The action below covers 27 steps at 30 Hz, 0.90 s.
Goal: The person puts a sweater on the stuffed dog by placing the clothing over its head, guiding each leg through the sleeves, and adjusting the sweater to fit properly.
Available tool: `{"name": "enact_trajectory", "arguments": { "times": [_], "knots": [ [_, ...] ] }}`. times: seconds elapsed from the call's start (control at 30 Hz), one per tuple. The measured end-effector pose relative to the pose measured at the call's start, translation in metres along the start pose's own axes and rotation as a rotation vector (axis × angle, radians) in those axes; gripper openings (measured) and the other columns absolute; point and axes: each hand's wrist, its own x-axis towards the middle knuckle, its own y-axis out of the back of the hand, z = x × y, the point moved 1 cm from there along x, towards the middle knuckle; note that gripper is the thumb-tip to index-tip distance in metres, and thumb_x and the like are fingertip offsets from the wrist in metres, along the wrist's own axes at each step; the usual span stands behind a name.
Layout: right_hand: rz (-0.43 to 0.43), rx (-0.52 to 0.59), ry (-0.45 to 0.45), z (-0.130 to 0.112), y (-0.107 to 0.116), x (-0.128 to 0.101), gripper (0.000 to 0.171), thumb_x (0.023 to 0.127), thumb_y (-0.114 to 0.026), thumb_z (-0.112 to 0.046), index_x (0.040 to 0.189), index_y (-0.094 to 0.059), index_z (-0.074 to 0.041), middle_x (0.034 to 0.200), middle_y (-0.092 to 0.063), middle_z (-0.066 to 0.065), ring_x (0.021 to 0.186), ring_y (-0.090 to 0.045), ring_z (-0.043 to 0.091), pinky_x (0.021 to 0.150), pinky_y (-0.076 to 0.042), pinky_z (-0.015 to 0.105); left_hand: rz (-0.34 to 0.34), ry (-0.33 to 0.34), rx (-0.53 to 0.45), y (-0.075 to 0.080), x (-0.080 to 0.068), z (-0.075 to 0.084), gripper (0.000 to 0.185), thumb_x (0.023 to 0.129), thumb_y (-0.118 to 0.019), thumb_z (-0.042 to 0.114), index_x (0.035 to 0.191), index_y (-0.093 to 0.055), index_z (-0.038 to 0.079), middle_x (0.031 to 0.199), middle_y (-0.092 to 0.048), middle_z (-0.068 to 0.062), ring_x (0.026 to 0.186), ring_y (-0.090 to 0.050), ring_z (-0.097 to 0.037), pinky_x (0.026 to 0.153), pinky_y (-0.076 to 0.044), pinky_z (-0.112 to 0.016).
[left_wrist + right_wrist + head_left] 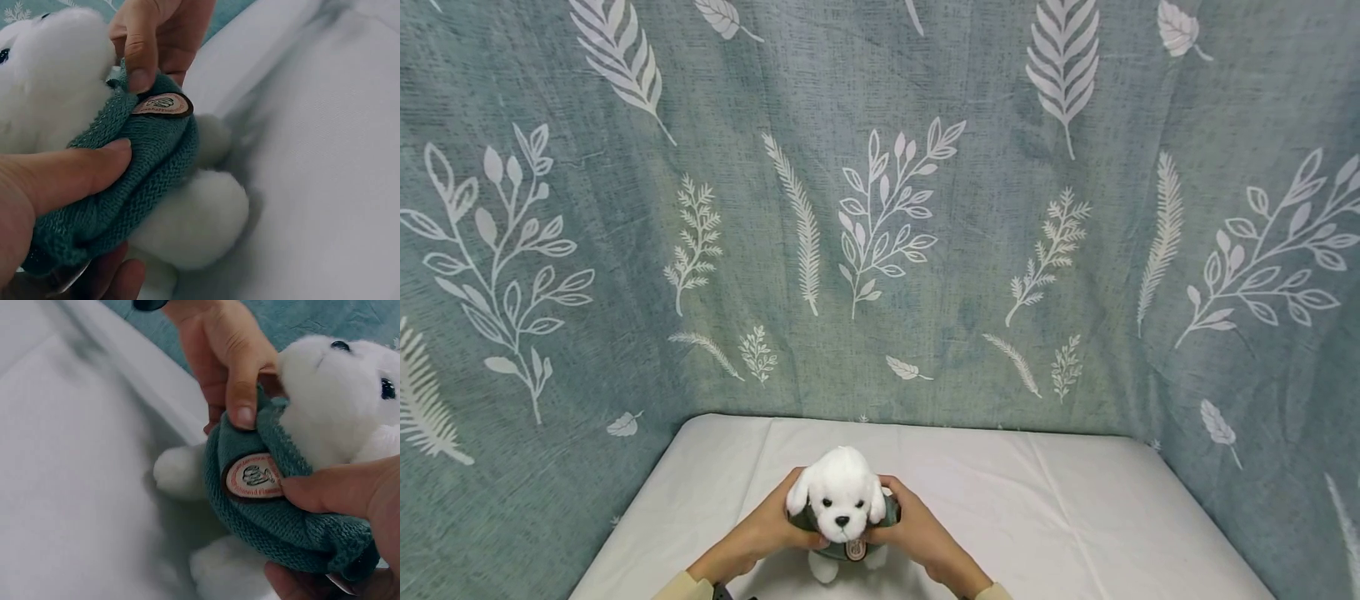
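Observation:
A white plush dog stands near the front edge of the white-covered table, facing me. It wears a teal knit sweater with a round pink patch on the chest. My left hand grips the sweater on the toy's left side, thumb pressed into the knit. On the other side my right hand pinches the sweater too, its thumb beside the patch. Both hands bunch the sweater up under the dog's chin. The white paws show below the knit.
A teal curtain with white leaf prints closes in the table at the back and on both sides. The white cloth has a few fold creases.

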Motion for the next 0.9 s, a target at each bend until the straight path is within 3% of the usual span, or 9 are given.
{"name": "enact_trajectory", "arguments": {
  "times": [0.27, 0.67, 0.9],
  "knots": [
    [0.01, -0.092, 0.083, 0.0005, -0.0007, -0.0033, 0.074, 0.079, -0.091, -0.019, 0.144, -0.055, -0.017, 0.141, -0.058, 0.007, 0.129, -0.053, 0.035, 0.104, -0.041, 0.063, 0.016, -0.013, -0.003, -0.0018, -0.0002, -0.0004, 0.096, 0.071, -0.097, 0.017, 0.151, -0.043, 0.012, 0.143, -0.053, -0.006, 0.136, -0.044, -0.032, 0.112, -0.031, -0.061],
    [0.032, -0.166, 0.113, 0.0065, -0.0014, 0.0009, 0.075, 0.078, -0.092, -0.024, 0.143, -0.056, -0.019, 0.141, -0.06, 0.007, 0.131, -0.053, 0.036, 0.104, -0.041, 0.063, 0.008, -0.049, -0.051, -0.0054, 0.002, -0.0058, 0.094, 0.077, -0.093, 0.02, 0.156, -0.041, 0.016, 0.15, -0.051, -0.005, 0.143, -0.039, -0.033, 0.116, -0.026, -0.063],
    [0.034, -0.199, 0.138, 0.0058, 0.0004, 0.0029, 0.071, 0.081, -0.089, -0.03, 0.144, -0.057, -0.019, 0.139, -0.063, 0.005, 0.131, -0.055, 0.034, 0.104, -0.044, 0.06, 0.053, -0.06, -0.037, -0.0085, 0.0025, -0.0037, 0.085, 0.077, -0.092, 0.018, 0.151, -0.05, 0.014, 0.146, -0.056, -0.004, 0.14, -0.044, -0.033, 0.115, -0.027, -0.064]
  ]
}}
